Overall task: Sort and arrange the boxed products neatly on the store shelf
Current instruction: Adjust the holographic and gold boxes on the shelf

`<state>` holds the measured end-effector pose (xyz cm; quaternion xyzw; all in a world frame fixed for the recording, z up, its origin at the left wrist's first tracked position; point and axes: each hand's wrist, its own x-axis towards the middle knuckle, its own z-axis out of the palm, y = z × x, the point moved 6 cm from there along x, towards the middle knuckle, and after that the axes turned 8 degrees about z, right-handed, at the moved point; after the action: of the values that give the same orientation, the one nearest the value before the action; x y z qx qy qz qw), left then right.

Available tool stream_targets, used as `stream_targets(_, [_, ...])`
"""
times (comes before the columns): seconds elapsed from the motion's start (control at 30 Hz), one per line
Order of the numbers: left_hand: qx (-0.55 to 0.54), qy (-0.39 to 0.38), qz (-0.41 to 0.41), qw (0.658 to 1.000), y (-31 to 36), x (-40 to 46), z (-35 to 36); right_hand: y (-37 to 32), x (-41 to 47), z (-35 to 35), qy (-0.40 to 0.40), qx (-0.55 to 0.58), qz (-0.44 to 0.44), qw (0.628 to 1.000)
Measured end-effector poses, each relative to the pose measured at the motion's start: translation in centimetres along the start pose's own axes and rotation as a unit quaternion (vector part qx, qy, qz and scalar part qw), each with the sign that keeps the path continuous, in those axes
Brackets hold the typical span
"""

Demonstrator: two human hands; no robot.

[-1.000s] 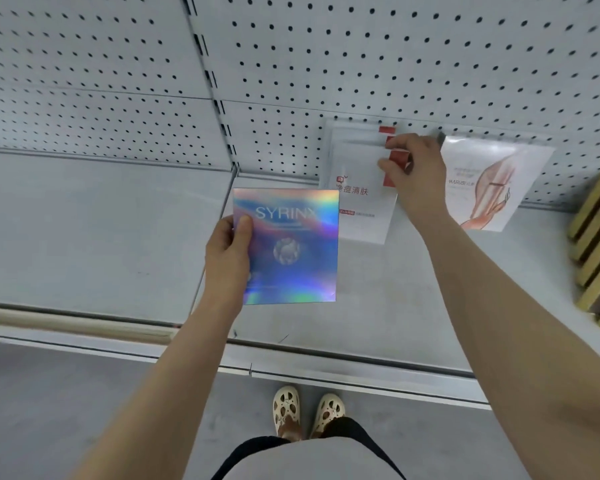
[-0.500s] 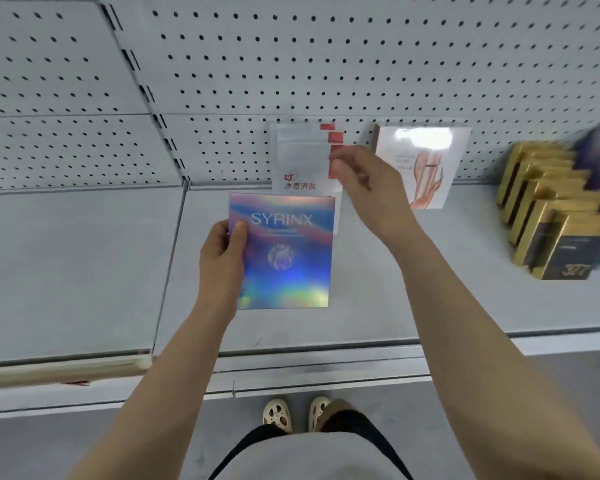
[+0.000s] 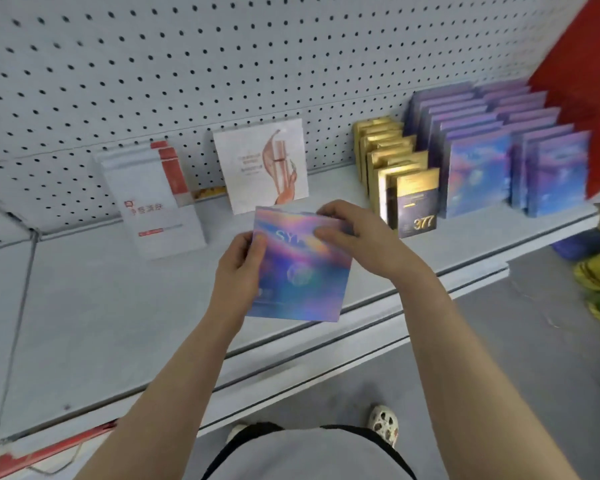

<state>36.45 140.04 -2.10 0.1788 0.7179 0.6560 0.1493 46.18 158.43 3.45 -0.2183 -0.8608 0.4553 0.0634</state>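
The person stands square to the store shelf (image 3: pixel 118 306), holding one holographic SYRINX box (image 3: pixel 300 271) in front of them, above the shelf's front part and not yet set down. It looks like the sorting step: this box has been picked out and is being readied to join its kind. The matching rows of holographic boxes (image 3: pixel 482 161) stand upright at the right end of the shelf, just beyond the gold-and-navy boxes (image 3: pixel 400 181), so my guess is the next move calls for carrying the box rightward, turning it upright and facing front, then sliding it in at the front of a row without knocking the others.

The left hand (image 3: pixel 238 271) grips the box's left edge, thumb curled over the front face and fingers behind. The right hand (image 3: pixel 355 235) reaches in from the right and pinches the top right corner, fingers bent across the printed front. Both forearms come up from below and meet at the box, which is tilted slightly and faces the person.

Further left, white boxes with a red stripe (image 3: pixel 156 199) and a white box with a leg picture (image 3: pixel 262 166) lean against the pegboard back panel (image 3: pixel 222 64), well apart from the holographic rows.
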Motion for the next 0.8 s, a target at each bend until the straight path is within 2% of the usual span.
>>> stream_targets(0.13, [-0.017,-0.021,0.021,0.999,1.6,0.1,9.4,6.0,-2.6,-9.3,0.034,-0.052,0.002,0.998])
stream_targets(0.23, [0.041,-0.038,0.071,0.996,2.9,0.3,16.5,10.7,-4.2,-17.0,0.064,-0.075,0.014,0.995])
stream_targets(0.33, [0.132,-0.076,0.150,0.977,4.9,0.7,23.3,15.0,-4.2,-23.7,0.087,-0.100,0.028,0.991])
stream_targets(0.4, [0.190,-0.097,0.195,0.957,6.1,1.0,27.1,17.2,-3.4,-27.1,0.096,-0.113,0.031,0.988])
stream_targets(0.5, [0.311,-0.121,0.262,0.906,7.4,1.8,31.4,19.4,-1.1,-30.2,0.098,-0.137,0.026,0.985])
stream_targets(0.73, [0.470,-0.152,0.317,0.810,7.8,7.8,36.1,20.7,5.1,-31.3,0.089,-0.146,0.018,0.985])
stream_targets(0.8, [0.484,-0.154,0.323,0.799,7.5,9.1,36.9,20.8,6.5,-31.2,0.079,-0.184,0.007,0.980])
